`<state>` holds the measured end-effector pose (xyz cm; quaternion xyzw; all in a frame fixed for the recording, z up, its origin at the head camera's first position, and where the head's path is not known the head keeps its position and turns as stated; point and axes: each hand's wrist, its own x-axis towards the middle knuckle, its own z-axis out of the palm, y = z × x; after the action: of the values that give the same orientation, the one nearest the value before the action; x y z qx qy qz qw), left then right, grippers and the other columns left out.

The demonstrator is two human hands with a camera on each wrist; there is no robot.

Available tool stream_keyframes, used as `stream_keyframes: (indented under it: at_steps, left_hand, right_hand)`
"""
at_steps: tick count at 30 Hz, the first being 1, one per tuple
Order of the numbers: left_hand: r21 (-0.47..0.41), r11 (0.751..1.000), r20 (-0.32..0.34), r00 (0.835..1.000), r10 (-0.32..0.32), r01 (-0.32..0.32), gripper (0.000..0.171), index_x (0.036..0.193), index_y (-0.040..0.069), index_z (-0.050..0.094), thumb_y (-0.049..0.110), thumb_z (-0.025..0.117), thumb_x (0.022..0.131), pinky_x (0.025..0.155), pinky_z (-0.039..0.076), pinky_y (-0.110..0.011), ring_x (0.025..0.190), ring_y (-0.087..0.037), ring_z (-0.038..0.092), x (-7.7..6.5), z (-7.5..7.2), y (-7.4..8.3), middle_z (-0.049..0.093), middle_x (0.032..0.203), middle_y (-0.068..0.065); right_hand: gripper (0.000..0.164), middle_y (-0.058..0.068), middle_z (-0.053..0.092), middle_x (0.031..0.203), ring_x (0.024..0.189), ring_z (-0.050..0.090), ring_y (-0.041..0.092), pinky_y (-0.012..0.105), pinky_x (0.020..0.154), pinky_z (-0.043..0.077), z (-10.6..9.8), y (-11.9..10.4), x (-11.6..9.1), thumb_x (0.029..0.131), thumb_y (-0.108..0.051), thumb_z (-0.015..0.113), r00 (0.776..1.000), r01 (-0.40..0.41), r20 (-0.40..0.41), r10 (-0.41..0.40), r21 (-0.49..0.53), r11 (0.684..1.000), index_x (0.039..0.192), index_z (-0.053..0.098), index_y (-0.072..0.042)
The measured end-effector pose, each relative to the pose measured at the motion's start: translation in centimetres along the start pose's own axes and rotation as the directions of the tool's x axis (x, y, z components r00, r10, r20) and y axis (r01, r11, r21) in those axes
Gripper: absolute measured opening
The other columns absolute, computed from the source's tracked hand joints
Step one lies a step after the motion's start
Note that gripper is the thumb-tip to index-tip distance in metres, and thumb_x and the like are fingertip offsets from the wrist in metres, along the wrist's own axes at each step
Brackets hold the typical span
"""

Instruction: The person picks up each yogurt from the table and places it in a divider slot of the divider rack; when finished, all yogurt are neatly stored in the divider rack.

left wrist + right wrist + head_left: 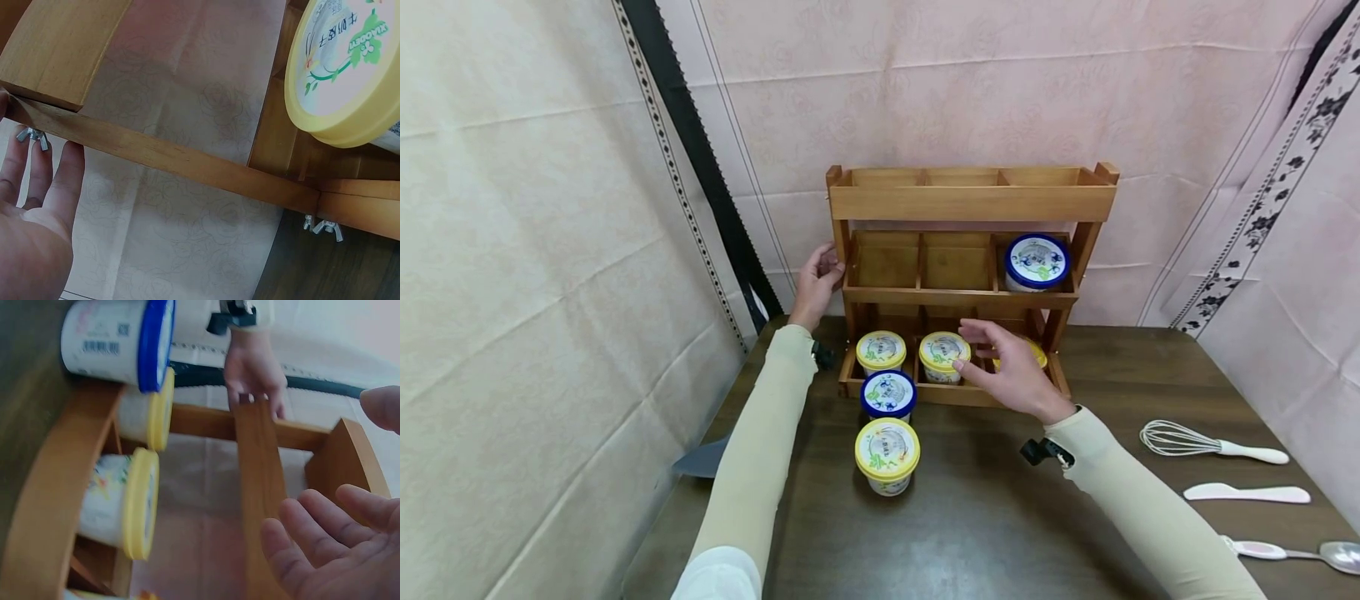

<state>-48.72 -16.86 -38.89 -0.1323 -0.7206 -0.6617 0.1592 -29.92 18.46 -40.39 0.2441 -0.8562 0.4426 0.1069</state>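
Note:
A three-tier wooden rack (973, 202) stands on the table. My left hand (817, 283) holds its left side post, fingertips beside a wing nut (34, 135) in the left wrist view. My right hand (1011, 371) hovers before the bottom tier with fingers spread, holding nothing. Behind it, a yellow-lidded tub (1037, 353) is partly hidden. Two more yellow-lidded tubs, one in the middle (945, 354) and one on the left (881, 350), fill that tier's other compartments. A blue-lidded tub (1037, 261) sits in the middle tier's right compartment.
On the table before the rack stand a blue-lidded tub (888, 393) and, nearer, a yellow-lidded tub (887, 454). At the right lie a whisk (1195, 439), a white knife (1247, 493) and a spoon (1300, 553). A grey-blue flat object (700, 460) lies by my left forearm.

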Motion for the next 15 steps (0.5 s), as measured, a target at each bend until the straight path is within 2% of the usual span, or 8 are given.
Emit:
stream_keyframes:
  at_steps: [3,7,12,15]
  left_hand:
    - [0.001,1.000,0.000,1.000,0.008,-0.008,0.045,0.150,0.025,0.057,0.018,0.064,0.106,0.092,0.055,-0.034,0.109,-0.017,0.058,0.0,0.0,0.1,0.057,0.118,0.002]
    - [0.005,1.000,0.002,1.000,0.011,-0.011,0.044,0.150,0.026,0.057,0.019,0.064,0.107,0.095,0.055,-0.037,0.111,-0.018,0.058,0.0,-0.1,0.0,0.057,0.120,0.002]
    - [0.009,1.000,0.003,1.000,-0.005,0.005,0.044,0.150,0.028,0.057,0.021,0.064,0.107,0.099,0.055,-0.040,0.112,-0.019,0.057,0.0,-0.1,-0.2,0.057,0.121,0.001]
    - [0.002,1.000,0.002,1.000,-0.007,0.007,0.044,0.150,0.028,0.057,0.020,0.064,0.107,0.102,0.055,-0.043,0.113,-0.019,0.057,0.0,-0.1,-0.2,0.057,0.122,0.000]
  right_hand:
    - [0.063,0.009,0.062,0.147,0.134,0.061,0.034,0.055,0.105,0.055,1.1,0.1,-0.1,0.096,-0.032,0.079,0.999,0.030,0.028,-0.030,0.007,1.000,0.152,0.052,-0.017]
    - [0.064,0.007,0.063,0.147,0.134,0.061,0.031,0.053,0.104,0.056,2.7,0.2,-0.5,0.097,-0.040,0.078,0.996,0.031,0.082,-0.031,0.006,1.000,0.151,0.052,-0.021]
    - [0.063,0.007,0.063,0.148,0.134,0.062,0.029,0.058,0.110,0.051,5.0,0.4,-1.2,0.096,-0.046,0.077,0.988,0.012,0.154,-0.014,0.016,1.000,0.150,0.054,-0.024]
    - [0.064,0.007,0.062,0.149,0.134,0.062,0.030,0.060,0.111,0.049,6.3,0.4,-1.7,0.096,-0.047,0.077,0.981,0.011,0.194,-0.018,0.036,0.999,0.150,0.054,-0.021]
